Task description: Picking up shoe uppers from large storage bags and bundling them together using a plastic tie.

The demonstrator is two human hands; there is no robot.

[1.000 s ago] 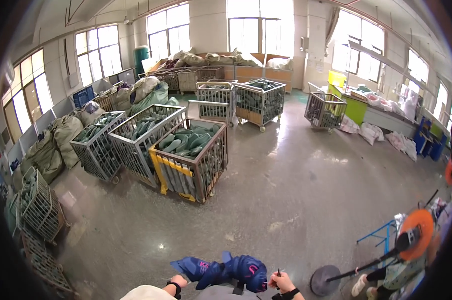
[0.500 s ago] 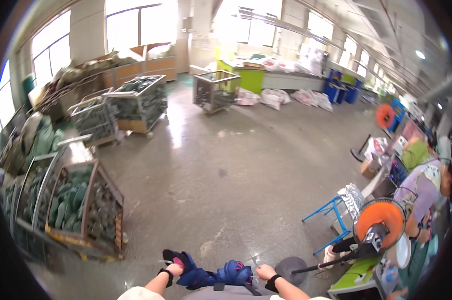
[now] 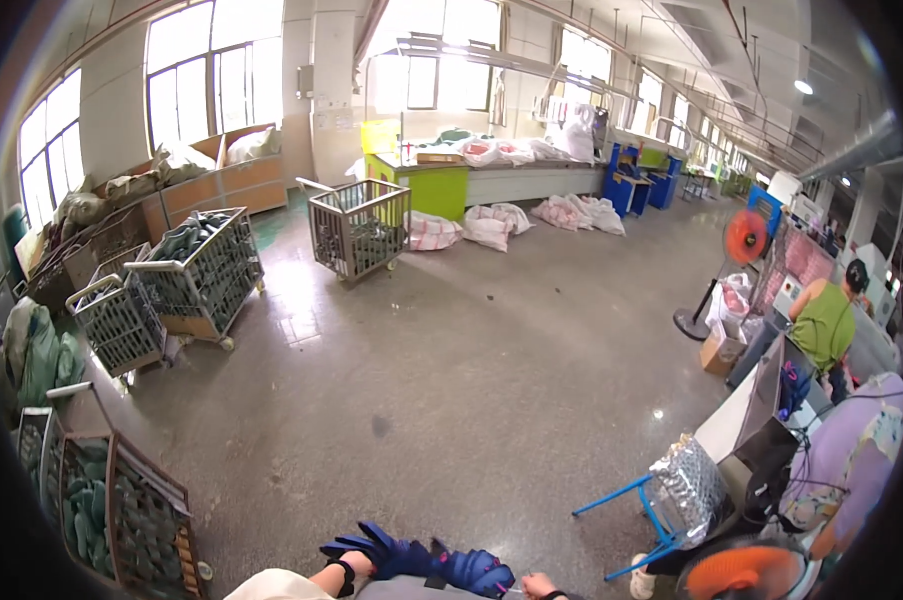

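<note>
At the lower edge, a bundle of navy-blue gloves (image 3: pixel 477 572) with pink accents lies across the front of my body. Finger-like ends spread out at its left side. My left hand (image 3: pixel 358 564), with a black band at the wrist, is closed on the left part of the bundle. Just beyond the right end is my right hand (image 3: pixel 539 584), its fingers curled; what they hold, if anything, is too small to make out. Both forearms are partly cut off by the lower edge.
Wheeled cage carts (image 3: pixel 197 275) full of grey-green pieces stand along the left, another cart (image 3: pixel 357 228) farther ahead. At right are a blue-framed stool (image 3: pixel 687 485), an orange fan (image 3: pixel 742 580) and two people at workbenches. White sacks (image 3: pixel 492 228) lie by a green counter (image 3: pixel 437 192).
The view has shifted forward and to the right, with the near carts, stool and fan now lower. Both hands and the glove bundle sit lower in the picture; the bundle's finger-like ends now show.
</note>
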